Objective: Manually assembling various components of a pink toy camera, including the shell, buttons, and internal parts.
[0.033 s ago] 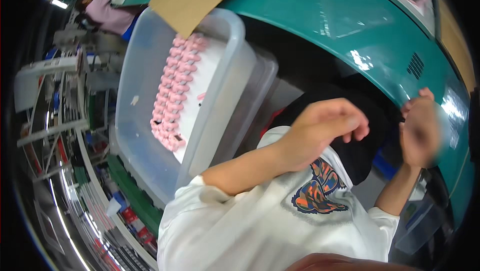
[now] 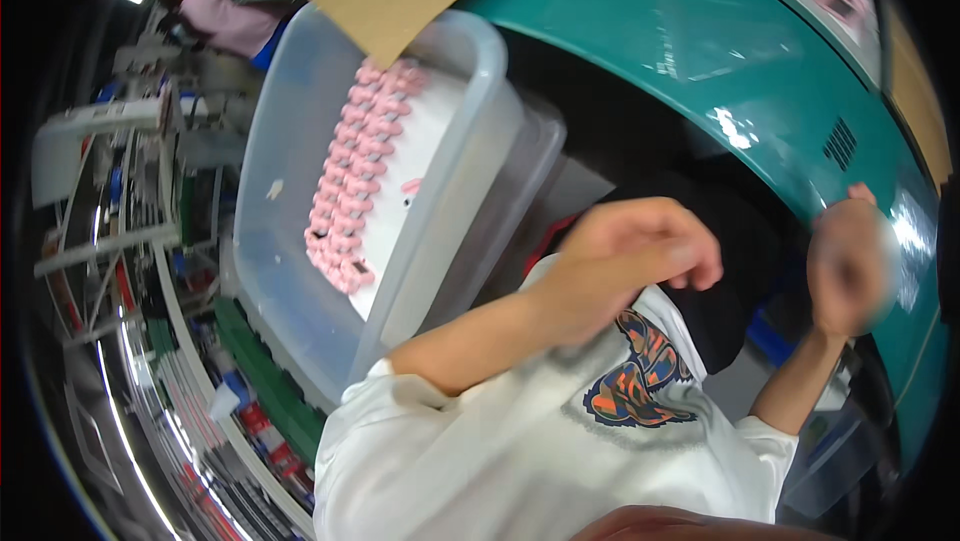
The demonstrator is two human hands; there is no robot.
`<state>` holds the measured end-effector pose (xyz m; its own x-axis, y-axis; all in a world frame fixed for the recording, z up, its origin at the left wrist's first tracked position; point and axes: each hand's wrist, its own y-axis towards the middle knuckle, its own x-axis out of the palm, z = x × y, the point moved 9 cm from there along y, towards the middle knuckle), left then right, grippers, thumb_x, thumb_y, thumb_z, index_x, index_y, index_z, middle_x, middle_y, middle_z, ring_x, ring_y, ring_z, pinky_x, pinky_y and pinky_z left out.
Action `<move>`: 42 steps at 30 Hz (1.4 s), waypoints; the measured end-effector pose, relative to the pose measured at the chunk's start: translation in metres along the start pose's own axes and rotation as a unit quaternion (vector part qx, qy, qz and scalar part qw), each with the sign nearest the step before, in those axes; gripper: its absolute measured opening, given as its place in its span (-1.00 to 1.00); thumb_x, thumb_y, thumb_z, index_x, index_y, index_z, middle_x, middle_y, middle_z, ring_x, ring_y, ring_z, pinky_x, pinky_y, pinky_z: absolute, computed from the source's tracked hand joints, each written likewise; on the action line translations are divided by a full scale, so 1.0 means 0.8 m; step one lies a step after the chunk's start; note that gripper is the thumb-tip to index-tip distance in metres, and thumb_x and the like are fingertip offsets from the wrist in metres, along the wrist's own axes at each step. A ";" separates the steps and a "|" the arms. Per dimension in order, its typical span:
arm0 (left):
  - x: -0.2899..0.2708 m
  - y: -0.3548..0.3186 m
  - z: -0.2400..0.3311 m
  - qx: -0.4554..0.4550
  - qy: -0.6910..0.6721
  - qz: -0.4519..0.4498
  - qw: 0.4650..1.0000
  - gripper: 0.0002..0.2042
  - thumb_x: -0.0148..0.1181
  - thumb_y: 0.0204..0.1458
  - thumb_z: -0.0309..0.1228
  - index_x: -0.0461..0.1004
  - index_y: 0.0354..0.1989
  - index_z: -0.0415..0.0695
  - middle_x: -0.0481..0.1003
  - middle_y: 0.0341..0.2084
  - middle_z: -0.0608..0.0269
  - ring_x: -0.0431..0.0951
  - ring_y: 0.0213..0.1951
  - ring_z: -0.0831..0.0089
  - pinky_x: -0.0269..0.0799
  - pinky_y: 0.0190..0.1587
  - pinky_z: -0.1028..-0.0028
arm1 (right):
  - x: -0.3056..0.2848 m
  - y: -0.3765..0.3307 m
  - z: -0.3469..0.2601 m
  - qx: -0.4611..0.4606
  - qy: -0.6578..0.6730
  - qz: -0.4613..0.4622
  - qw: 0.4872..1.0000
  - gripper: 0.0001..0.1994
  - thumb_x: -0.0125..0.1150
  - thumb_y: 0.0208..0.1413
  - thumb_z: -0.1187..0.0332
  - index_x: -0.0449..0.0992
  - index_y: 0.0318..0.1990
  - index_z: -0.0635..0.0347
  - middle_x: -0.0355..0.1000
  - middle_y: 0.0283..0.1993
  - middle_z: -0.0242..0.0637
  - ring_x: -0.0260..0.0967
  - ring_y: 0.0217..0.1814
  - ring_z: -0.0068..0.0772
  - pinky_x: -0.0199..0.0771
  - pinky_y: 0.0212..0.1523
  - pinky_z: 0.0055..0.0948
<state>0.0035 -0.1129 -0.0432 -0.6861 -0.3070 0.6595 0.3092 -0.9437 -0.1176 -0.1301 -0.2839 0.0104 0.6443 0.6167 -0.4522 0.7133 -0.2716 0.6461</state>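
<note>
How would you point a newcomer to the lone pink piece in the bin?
Left of the green table stands a translucent bluish bin. Inside, pink pieces line up in rows on a white surface. The lone pink piece, small, lies apart, right of those rows.

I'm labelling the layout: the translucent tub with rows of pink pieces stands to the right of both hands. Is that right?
The side is wrong: the translucent tub with rows of pink pieces stands left of both the left hand and right hand, as the head view shows.
</note>
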 end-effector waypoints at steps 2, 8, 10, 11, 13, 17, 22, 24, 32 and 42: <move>-0.032 -0.043 0.092 0.131 0.111 0.022 0.985 -0.88 0.11 0.19 -0.50 0.53 -0.21 -0.27 0.55 -0.26 0.06 0.52 -0.21 0.36 0.44 -0.10 0.45 | -0.012 -0.005 0.015 0.013 -0.046 0.024 0.999 -0.85 0.24 -0.11 0.56 0.56 -0.31 0.27 0.50 -0.17 -0.05 0.39 -0.18 -0.23 0.23 0.27 0.03; -0.261 -0.308 0.271 0.048 0.604 0.522 0.600 -0.80 0.11 0.14 -0.41 0.57 -0.38 -0.30 0.57 -0.47 0.20 0.47 -0.39 0.45 0.42 -0.22 0.49 | -0.028 -0.019 0.060 0.020 -0.002 0.003 1.000 -0.78 0.08 0.03 0.64 0.54 -0.16 0.27 0.37 0.17 -0.02 0.38 -0.09 -0.25 0.34 0.24 -0.13; -0.391 -0.437 0.235 -0.193 0.660 0.526 0.501 -0.69 0.15 0.08 -0.23 0.59 -0.42 -0.29 0.55 -0.57 0.14 0.49 -0.46 0.36 0.45 -0.33 0.40 | -0.024 -0.010 0.068 0.023 0.009 -0.006 1.000 -0.77 0.06 0.05 0.64 0.54 -0.14 0.27 0.34 0.21 -0.02 0.38 -0.09 -0.24 0.36 0.22 -0.15; -0.457 -0.513 0.197 -0.300 0.649 0.517 0.470 -0.64 0.16 0.06 -0.15 0.59 -0.39 -0.29 0.56 -0.54 0.11 0.51 -0.45 0.32 0.46 -0.31 0.35 | -0.020 -0.005 0.072 0.025 0.014 -0.007 1.000 -0.76 0.04 0.06 0.65 0.54 -0.13 0.26 0.32 0.23 -0.03 0.38 -0.09 -0.24 0.36 0.22 -0.16; -0.540 -0.581 0.120 -0.413 0.628 0.493 0.439 -0.54 0.18 0.02 -0.03 0.59 -0.34 -0.29 0.59 -0.48 0.05 0.55 -0.45 0.24 0.49 -0.28 0.27 | -0.014 -0.003 0.073 0.033 0.007 -0.010 0.999 -0.75 0.03 0.07 0.65 0.54 -0.12 0.26 0.31 0.26 -0.03 0.38 -0.09 -0.24 0.37 0.21 -0.17; -0.574 -0.603 0.059 -0.410 0.537 0.583 0.452 -0.48 0.22 0.01 -0.02 0.55 -0.23 -0.36 0.58 -0.43 0.00 0.57 -0.43 0.17 0.51 -0.26 0.22 | -0.010 -0.005 0.070 0.051 -0.013 -0.016 0.999 -0.76 0.02 0.08 0.63 0.53 -0.12 0.26 0.28 0.28 -0.03 0.38 -0.09 -0.25 0.37 0.21 -0.15; -0.594 -0.611 0.044 -0.376 0.514 0.630 0.444 -0.57 0.22 0.02 -0.07 0.54 -0.34 -0.31 0.54 -0.51 0.06 0.53 -0.50 0.24 0.47 -0.37 0.29 | -0.003 -0.005 0.071 0.064 -0.016 -0.012 0.998 -0.76 0.01 0.09 0.64 0.53 -0.12 0.26 0.27 0.29 -0.04 0.38 -0.08 -0.25 0.37 0.22 -0.13; -0.599 -0.616 0.042 -0.357 0.504 0.653 0.437 -0.61 0.22 0.03 -0.10 0.53 -0.40 -0.29 0.52 -0.56 0.10 0.51 -0.53 0.27 0.45 -0.43 0.33 | -0.004 -0.004 0.070 0.062 -0.022 -0.008 0.998 -0.76 0.02 0.08 0.63 0.53 -0.13 0.26 0.27 0.29 -0.03 0.38 -0.09 -0.26 0.36 0.21 -0.14; -0.567 -0.632 0.051 -0.268 0.447 0.731 0.441 -0.63 0.21 0.07 -0.12 0.55 -0.48 -0.25 0.50 -0.62 0.20 0.44 -0.62 0.41 0.41 -0.56 0.43 | 0.001 -0.008 0.068 0.079 -0.006 0.020 0.997 -0.80 0.11 0.00 0.59 0.52 -0.19 0.25 0.28 0.26 -0.01 0.34 -0.14 -0.27 0.36 0.12 -0.22; -0.366 -0.482 0.228 0.101 0.501 0.709 0.486 -0.72 0.06 0.12 -0.28 0.55 -0.43 -0.27 0.50 -0.53 0.23 0.39 -0.54 0.50 0.37 -0.40 0.55 | 0.002 -0.011 0.063 0.074 0.053 0.067 0.994 -0.83 0.17 -0.09 0.58 0.51 -0.27 0.27 0.30 0.21 0.01 0.32 -0.18 -0.26 0.39 -0.02 -0.30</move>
<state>0.2051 0.3635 -0.0555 0.3656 -0.6329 -0.6825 0.9280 0.3046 0.2146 -0.1212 -0.3181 -0.0271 0.7093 0.6395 -0.2965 0.6609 -0.4571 0.5952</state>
